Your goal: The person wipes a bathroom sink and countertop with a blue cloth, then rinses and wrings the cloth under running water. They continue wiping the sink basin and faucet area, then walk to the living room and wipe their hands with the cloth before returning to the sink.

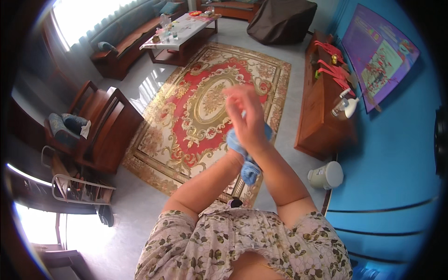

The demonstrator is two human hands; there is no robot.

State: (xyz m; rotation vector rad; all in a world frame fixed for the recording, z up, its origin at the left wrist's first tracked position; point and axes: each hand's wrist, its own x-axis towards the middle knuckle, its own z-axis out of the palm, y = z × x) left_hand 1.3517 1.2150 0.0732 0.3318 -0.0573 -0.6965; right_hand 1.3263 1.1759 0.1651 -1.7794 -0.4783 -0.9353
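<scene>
In the middle of the frame, the right hand [249,122] and the mostly hidden left hand [234,148] are squeezing a soft, light blue cloth [248,169], bunched and easy to hold anywhere.
</scene>
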